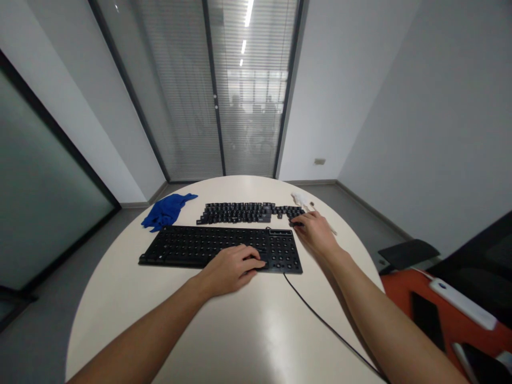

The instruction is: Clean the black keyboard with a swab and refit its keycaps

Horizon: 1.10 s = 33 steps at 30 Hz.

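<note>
A black keyboard [192, 246], stripped of most of its keycaps, lies on the round table. My left hand [232, 269] rests on its right half, palm down, with fingers stretched over the bare switches. Behind the keyboard, loose black keycaps [236, 212] lie in rows much like a key layout. At the right end of these rows is my right hand [318, 230], its fingertips closed on a dark keycap [295, 223]. The fingers partly cover that keycap and its neighbours. A black cable [320, 314] runs from the keyboard toward the lower right.
A crumpled blue cloth [166, 210] lies at the table's left. Beyond my right hand are white tissue [299, 199] and a thin light-handled brush [314, 206], partly hidden. An orange chair seat [404, 298] beside the round table [132, 314] holds a white device [462, 303] and dark phone-like objects.
</note>
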### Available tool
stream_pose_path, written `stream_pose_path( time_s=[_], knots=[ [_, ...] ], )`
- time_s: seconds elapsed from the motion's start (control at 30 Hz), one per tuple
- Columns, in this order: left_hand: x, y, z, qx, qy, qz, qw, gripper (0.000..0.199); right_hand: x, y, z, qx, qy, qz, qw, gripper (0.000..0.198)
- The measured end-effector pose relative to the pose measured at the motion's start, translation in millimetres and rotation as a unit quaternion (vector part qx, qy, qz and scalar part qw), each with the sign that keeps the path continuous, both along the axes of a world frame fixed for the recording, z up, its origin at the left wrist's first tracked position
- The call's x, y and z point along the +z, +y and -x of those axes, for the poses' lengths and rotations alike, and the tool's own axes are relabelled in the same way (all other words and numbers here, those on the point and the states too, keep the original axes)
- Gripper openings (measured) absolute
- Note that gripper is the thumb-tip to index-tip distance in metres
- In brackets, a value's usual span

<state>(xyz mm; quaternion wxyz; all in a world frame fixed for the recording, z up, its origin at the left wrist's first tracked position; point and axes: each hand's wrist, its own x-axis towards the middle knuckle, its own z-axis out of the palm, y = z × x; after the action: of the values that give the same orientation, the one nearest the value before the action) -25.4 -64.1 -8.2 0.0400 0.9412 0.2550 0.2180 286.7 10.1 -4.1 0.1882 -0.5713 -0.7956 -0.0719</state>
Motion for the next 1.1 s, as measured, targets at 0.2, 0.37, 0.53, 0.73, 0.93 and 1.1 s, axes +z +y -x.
stream_pose_path(
  time_s=[0.2,0.37,0.53,0.73,0.93,1.1],
  knots=[
    [0.0,0,0,0.000,-0.002,0.002,1.000,0.025,2,-3,2,0.003,0.018,-0.005,1.000,0.024],
    [-0.1,0,1,-0.001,0.003,0.006,1.000,0.025,9,-15,9,0.084,0.202,0.025,0.975,0.030],
    [0.2,1,2,0.000,-0.002,0.004,1.000,0.024,16,-28,17,0.251,0.278,0.172,0.911,0.032],
    [1.4,0,1,0.002,0.000,0.002,1.000,0.024,17,-33,19,0.273,0.276,0.235,0.891,0.025],
    [1.3,0,0,0.001,0.002,-0.005,1.000,0.024,22,-39,27,0.288,0.221,0.264,0.894,0.020],
    [0.5,1,1,0.002,0.003,-0.005,1.000,0.024,23,-39,28,0.290,0.216,0.280,0.890,0.021]
  ],
)
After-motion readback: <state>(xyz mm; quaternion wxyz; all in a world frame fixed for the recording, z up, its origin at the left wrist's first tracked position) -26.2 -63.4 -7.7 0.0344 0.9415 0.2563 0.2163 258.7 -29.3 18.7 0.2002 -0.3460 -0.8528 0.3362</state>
